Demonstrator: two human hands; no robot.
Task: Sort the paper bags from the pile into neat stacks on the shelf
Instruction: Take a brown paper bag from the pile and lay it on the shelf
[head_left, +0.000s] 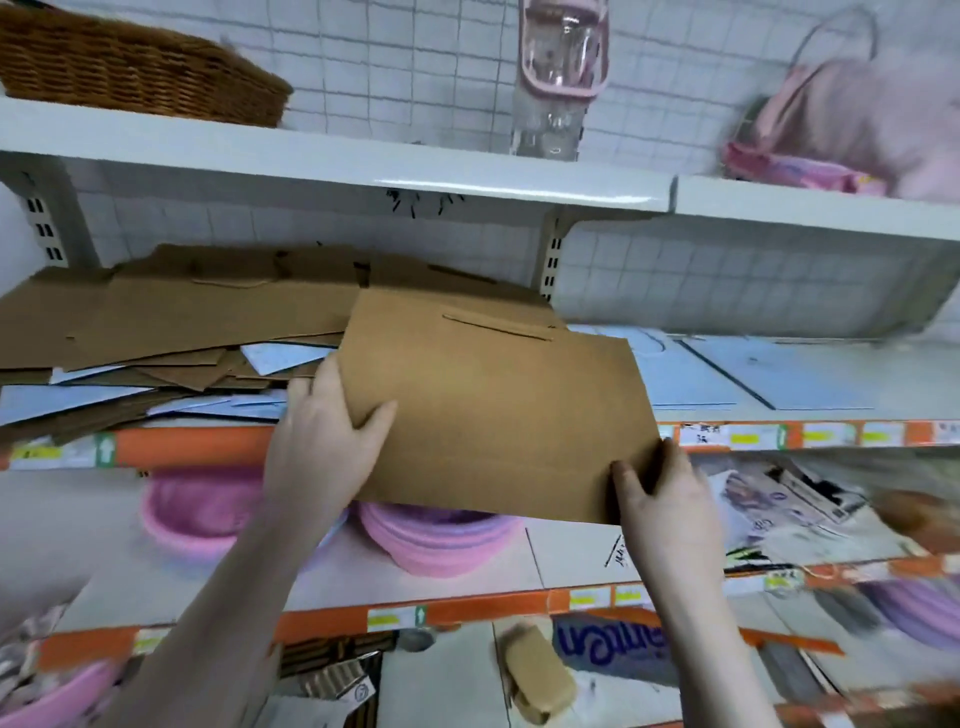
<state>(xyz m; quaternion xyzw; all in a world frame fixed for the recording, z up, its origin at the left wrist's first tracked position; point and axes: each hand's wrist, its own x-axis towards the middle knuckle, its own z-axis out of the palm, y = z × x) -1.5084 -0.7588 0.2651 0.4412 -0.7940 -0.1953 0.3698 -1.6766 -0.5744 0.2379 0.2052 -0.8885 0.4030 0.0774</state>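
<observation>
1. While both hands hold it, a flat brown paper bag (493, 410) sits tilted in front of the middle shelf (467, 434), its far edge over the shelf surface and its near edge out past the orange price strip (197, 447).
2. Left hand (324, 441): grips the bag's left edge, thumb lying on the top face, fingers curled beneath.
3. Right hand (662, 499): pinches the bag's near right corner, thumb on top, fingers under the edge.
4. Beyond and left of the left hand, a loose pile of brown bags (171, 322) lies on the same shelf, mixed with pale blue sheets or bags (275, 358) at uneven angles; the held bag overlaps the pile's right end.
5. Beyond and right of the right hand, flat pale blue bags (753, 374) lie on the shelf.
6. Above the hands, a white upper shelf (363, 161) carries a wicker basket (130, 67), a clear pink-trimmed pouch (561, 57) and a pink bag (841, 114), blurred, before a white wire-grid wall (405, 67).
7. Below the hands, a lower shelf holds pink plastic basins (436, 540) and printed packets (779, 509); further goods underneath are too blurred to identify.
</observation>
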